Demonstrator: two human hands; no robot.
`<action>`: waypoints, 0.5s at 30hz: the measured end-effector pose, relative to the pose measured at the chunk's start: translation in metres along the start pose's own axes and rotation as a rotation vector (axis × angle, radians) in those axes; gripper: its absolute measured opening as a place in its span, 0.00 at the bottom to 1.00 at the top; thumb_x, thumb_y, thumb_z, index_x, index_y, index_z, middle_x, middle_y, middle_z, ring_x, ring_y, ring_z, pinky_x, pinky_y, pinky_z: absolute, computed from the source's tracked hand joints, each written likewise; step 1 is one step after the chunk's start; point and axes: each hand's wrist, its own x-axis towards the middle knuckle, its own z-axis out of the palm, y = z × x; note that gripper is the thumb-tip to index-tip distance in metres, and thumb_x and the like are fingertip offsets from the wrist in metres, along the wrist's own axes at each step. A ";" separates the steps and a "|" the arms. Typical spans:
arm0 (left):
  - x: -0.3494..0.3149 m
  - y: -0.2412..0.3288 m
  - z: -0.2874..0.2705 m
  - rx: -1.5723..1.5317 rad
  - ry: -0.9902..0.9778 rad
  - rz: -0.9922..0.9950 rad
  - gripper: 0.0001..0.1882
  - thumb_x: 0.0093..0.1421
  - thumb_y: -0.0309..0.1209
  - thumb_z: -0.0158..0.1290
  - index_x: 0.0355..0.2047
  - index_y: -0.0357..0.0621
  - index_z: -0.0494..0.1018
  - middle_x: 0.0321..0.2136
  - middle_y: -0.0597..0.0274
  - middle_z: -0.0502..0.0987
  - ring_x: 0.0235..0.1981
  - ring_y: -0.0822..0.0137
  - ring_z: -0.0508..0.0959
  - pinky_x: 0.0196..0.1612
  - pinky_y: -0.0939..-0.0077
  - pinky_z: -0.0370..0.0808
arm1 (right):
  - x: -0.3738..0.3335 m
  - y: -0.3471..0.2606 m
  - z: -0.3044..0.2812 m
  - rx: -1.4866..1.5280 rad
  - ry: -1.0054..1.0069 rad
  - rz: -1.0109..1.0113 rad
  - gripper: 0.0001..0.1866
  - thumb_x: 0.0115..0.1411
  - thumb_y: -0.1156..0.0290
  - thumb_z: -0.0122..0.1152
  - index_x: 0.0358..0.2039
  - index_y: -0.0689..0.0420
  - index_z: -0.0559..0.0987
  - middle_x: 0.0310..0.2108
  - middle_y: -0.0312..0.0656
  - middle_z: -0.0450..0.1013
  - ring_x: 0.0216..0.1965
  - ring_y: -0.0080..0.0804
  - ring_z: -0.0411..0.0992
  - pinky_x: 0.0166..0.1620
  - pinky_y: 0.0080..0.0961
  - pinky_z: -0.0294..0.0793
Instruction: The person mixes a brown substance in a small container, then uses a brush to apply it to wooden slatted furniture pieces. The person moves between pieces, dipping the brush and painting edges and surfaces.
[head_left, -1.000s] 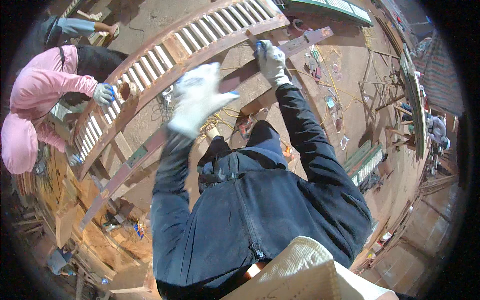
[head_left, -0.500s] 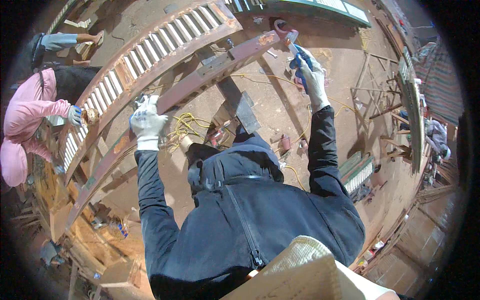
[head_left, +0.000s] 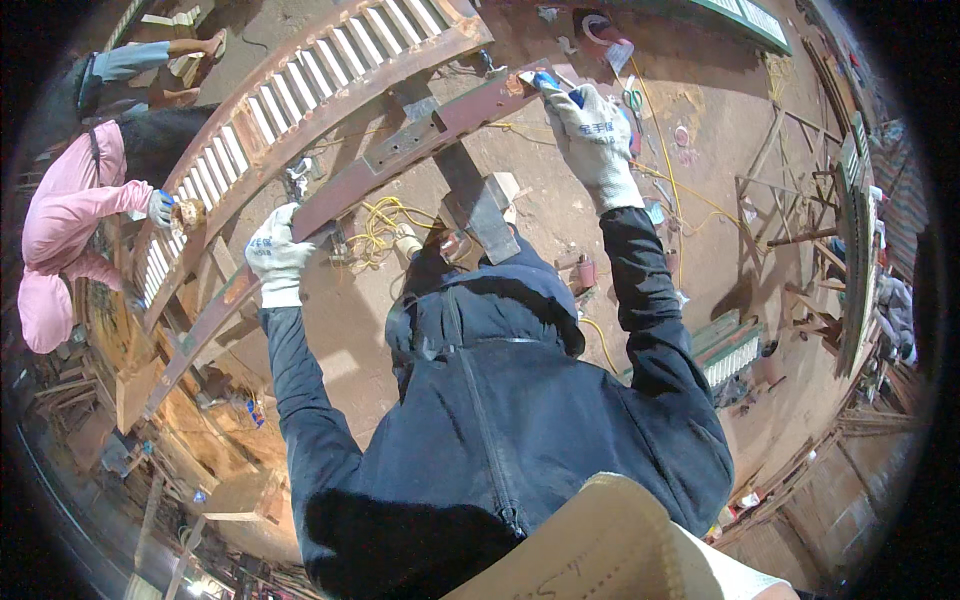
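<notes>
Yellow cord, green-handled scissors

Left hand gloved, back up, fingers curled | and there's the right hand, gloved, farther forward, fingers closed | left arm, right arm both bent!

On our left hand and right hand we wear white gloves, blue-printed on the back, with ribbed cuffs; blue shows on the right one's fingers. Our jacket is dark, with creased long sleeves and a front zip. A cream flap has a stitched edge and dark scribbles.
</notes>
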 end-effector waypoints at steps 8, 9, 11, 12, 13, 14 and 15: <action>-0.008 -0.005 0.004 0.037 -0.019 0.001 0.31 0.35 0.41 0.70 0.44 0.55 0.76 0.39 0.64 0.81 0.39 0.58 0.81 0.42 0.65 0.77 | -0.008 0.002 -0.013 0.170 0.038 0.010 0.10 0.59 0.66 0.60 0.42 0.46 0.78 0.28 0.41 0.70 0.25 0.42 0.73 0.28 0.40 0.72; -0.007 -0.004 0.003 0.036 -0.027 -0.001 0.31 0.35 0.40 0.69 0.44 0.55 0.76 0.39 0.65 0.81 0.39 0.58 0.81 0.42 0.65 0.77 | -0.006 0.002 -0.012 0.103 -0.017 0.021 0.11 0.59 0.66 0.60 0.43 0.46 0.78 0.28 0.41 0.70 0.25 0.43 0.73 0.28 0.40 0.72; -0.005 -0.003 0.001 0.035 -0.034 -0.001 0.30 0.36 0.38 0.69 0.44 0.55 0.76 0.39 0.64 0.81 0.39 0.58 0.82 0.41 0.65 0.78 | -0.003 -0.003 -0.011 -0.024 -0.118 0.046 0.12 0.60 0.65 0.60 0.44 0.46 0.78 0.28 0.41 0.71 0.26 0.43 0.74 0.28 0.39 0.73; -0.006 -0.003 0.002 0.030 -0.034 -0.003 0.30 0.37 0.38 0.69 0.44 0.55 0.76 0.39 0.63 0.81 0.39 0.57 0.82 0.41 0.65 0.78 | -0.009 -0.002 -0.011 -0.014 -0.144 0.013 0.10 0.61 0.65 0.59 0.43 0.47 0.78 0.29 0.42 0.71 0.27 0.43 0.75 0.28 0.38 0.73; -0.008 -0.004 0.002 0.029 -0.031 -0.009 0.29 0.38 0.38 0.69 0.44 0.55 0.76 0.39 0.62 0.82 0.39 0.56 0.82 0.41 0.65 0.78 | -0.008 -0.006 -0.014 0.017 -0.152 0.033 0.09 0.61 0.65 0.59 0.43 0.47 0.78 0.29 0.42 0.72 0.27 0.43 0.75 0.28 0.38 0.73; -0.009 -0.005 0.002 0.039 -0.037 -0.017 0.29 0.38 0.37 0.68 0.44 0.55 0.76 0.39 0.62 0.82 0.39 0.56 0.82 0.41 0.65 0.78 | -0.006 -0.012 -0.020 0.048 -0.160 0.052 0.09 0.62 0.65 0.58 0.42 0.48 0.78 0.29 0.43 0.72 0.27 0.44 0.75 0.28 0.38 0.73; -0.010 -0.006 0.002 0.050 -0.043 -0.025 0.29 0.38 0.37 0.68 0.44 0.55 0.76 0.39 0.62 0.82 0.39 0.56 0.82 0.41 0.65 0.78 | -0.004 -0.016 -0.023 0.079 -0.168 0.071 0.08 0.62 0.64 0.58 0.42 0.48 0.78 0.29 0.43 0.72 0.26 0.44 0.75 0.28 0.38 0.74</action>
